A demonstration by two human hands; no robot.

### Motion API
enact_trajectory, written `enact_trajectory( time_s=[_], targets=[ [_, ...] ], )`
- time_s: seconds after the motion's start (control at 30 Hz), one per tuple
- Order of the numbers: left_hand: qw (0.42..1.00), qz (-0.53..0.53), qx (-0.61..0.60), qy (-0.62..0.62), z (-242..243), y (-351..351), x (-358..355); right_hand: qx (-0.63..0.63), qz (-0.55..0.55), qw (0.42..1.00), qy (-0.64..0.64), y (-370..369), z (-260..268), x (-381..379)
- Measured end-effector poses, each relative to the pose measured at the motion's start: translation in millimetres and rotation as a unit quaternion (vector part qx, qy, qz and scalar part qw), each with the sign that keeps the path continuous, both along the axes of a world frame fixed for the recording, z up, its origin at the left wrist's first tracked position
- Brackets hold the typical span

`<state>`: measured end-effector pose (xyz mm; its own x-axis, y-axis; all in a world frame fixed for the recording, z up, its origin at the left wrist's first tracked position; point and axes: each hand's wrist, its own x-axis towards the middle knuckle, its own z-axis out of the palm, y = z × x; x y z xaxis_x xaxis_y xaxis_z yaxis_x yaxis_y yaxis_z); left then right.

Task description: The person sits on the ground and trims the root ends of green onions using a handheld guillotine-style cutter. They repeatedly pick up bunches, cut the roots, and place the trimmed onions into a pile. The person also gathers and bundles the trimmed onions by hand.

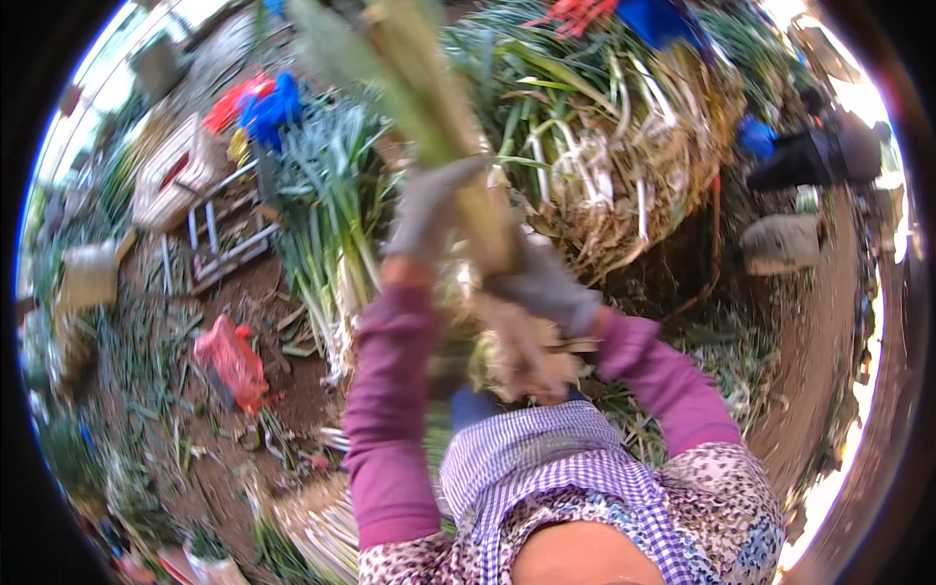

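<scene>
My left hand, in a grey glove, is closed around a blurred bundle of long green stalks that rises toward the top of the view. Lower down, my right hand, also gloved, grips the pale lower part of the same bundle. Pale, root-like ends hang over my lap below it. Left of the hands, leek-like green onions lie with white ends toward me. A large pile of green onions with white stems, dry leaves and roots stands at the upper right. Motion blurs the fingers.
A metal frame and a woven seat are at left. A red plastic bag lies on the soil. More white stalks lie at the lower left. A grey sack is at right, below a person in dark clothes.
</scene>
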<state>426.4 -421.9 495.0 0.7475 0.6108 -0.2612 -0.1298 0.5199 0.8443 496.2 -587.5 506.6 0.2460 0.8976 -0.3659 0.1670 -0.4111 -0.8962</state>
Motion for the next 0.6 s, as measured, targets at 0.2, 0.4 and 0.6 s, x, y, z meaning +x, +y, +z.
enact_trajectory(
  time_s=[0.2,0.4,0.6],
  targets=[
    [0.943,0.049,0.158,0.29,-138.2,86.3,-79.9,-0.083,0.035,0.991,-0.101,50.3,-122.8,-48.8],
    [0.971,0.062,0.067,0.222,-210.7,1.7,-42.7,-0.189,-0.182,0.965,-0.018,-21.9,-153.9,101.2],
    [0.981,-0.094,-0.009,0.168,-258.9,-62.9,114.4,-0.22,-0.284,0.918,-0.167,-41.9,-204.2,270.0]
  ],
)
